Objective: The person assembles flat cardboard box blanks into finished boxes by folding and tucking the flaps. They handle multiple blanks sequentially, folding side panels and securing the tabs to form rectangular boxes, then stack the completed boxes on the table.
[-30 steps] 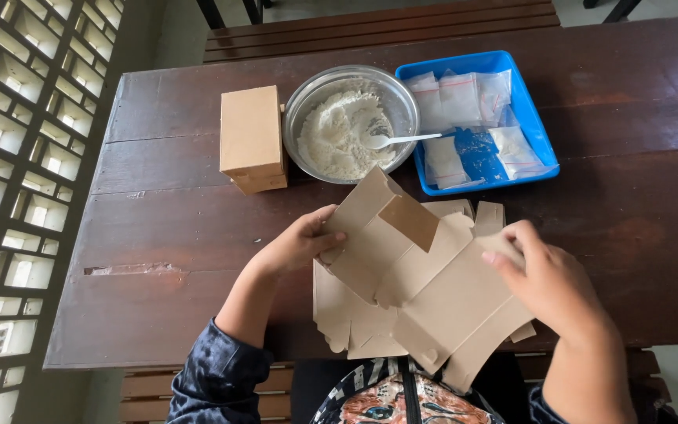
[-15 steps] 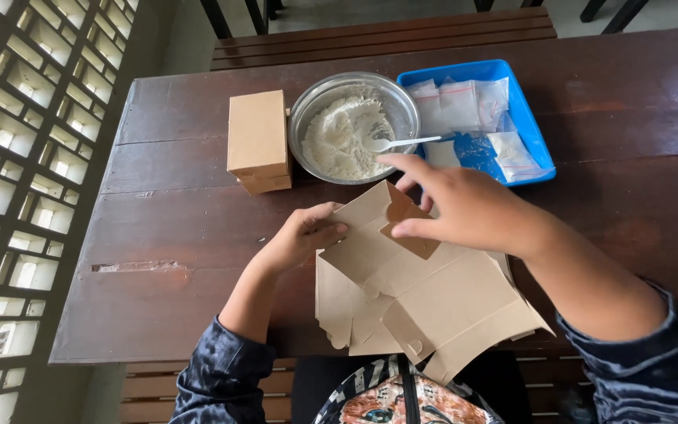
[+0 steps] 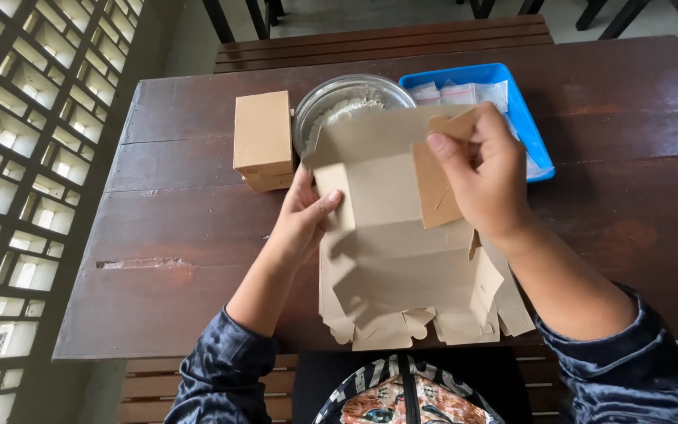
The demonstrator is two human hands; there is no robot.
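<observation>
Holding a flat brown cardboard box sheet (image 3: 402,243) up over the worktop (image 3: 182,235), the left hand (image 3: 304,216) pinches a side flap and the right hand (image 3: 484,177) pinches a top flap. It looks light, thin and bendy, so the folds seem the best places to hold.

The cardboard (image 3: 402,235) is now lifted upright, hiding most of the bowl (image 3: 339,98); the right hand (image 3: 484,177) has moved to pinch its upper flap.

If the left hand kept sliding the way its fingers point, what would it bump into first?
The left hand points up and away; past the cardboard sheet it grips, it would probably meet the metal bowl, though depth is unclear.
</observation>
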